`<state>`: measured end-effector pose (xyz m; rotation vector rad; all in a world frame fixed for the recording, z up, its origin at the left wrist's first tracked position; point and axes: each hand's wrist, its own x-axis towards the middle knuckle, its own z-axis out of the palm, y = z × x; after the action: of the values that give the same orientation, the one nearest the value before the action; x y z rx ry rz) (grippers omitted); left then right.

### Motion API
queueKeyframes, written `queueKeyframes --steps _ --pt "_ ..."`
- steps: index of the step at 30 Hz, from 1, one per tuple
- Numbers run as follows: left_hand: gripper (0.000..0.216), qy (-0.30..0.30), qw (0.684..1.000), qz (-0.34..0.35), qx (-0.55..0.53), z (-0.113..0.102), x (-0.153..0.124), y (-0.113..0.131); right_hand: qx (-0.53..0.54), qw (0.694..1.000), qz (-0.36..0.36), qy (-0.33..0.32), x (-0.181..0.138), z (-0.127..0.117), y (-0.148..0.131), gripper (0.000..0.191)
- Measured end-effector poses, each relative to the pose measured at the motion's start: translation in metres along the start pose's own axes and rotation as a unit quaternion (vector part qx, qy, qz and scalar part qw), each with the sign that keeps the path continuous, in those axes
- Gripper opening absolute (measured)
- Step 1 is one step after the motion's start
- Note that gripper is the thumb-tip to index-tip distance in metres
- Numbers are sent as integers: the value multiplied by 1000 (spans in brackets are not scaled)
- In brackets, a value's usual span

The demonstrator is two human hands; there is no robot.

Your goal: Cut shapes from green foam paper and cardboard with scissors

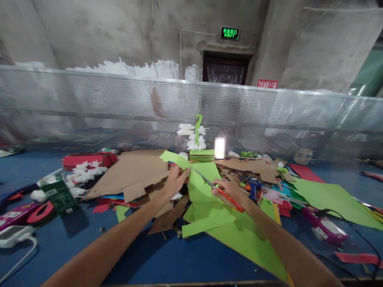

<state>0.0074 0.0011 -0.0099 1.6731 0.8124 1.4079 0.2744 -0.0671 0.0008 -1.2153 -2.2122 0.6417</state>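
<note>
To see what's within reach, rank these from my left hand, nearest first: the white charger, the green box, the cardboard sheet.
1. Cardboard sheet, just left of the left hand.
2. Green box, farther left.
3. White charger, far left edge.

Lime-grn paper (201, 190), red-hdl scissors (228, 196), brn cardboard (134, 171), blue table (149, 257).

Rough bare concrete walls (89, 32) fill the top of the frame, all grey and patchy. Upper middle there's a dark doorway (225, 67) with a lit green exit sign (229, 33) above it and a small red sign (267, 83) just to its right. A shiny perforated metal screen (89, 103) runs the full width across the middle. Blue tabletop (143, 255) below, green pipe (369, 75) at the far upper right.
</note>
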Motion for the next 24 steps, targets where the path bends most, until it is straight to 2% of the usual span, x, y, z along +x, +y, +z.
queueKeyframes --steps 5,9,14,19,24 --pt "37 -13 1000 5 7 -2 0 0 -4 1000 21 -12 1 -4 2 54" --pt "32 -1 1000 0 22 -8 1 -4 -19 1000 7 -14 2 -7 3 56" --pt "32 -12 996 -9 88 -15 2 -6 -42 999 14 -22 0 -7 1 60" --pt "26 -17 997 6 73 -12 2 -3 -40 999 7 -21 0 -5 5 64" --pt "29 -26 996 -6 80 -9 1 0 -30 999 10 -23 2 -5 6 65"
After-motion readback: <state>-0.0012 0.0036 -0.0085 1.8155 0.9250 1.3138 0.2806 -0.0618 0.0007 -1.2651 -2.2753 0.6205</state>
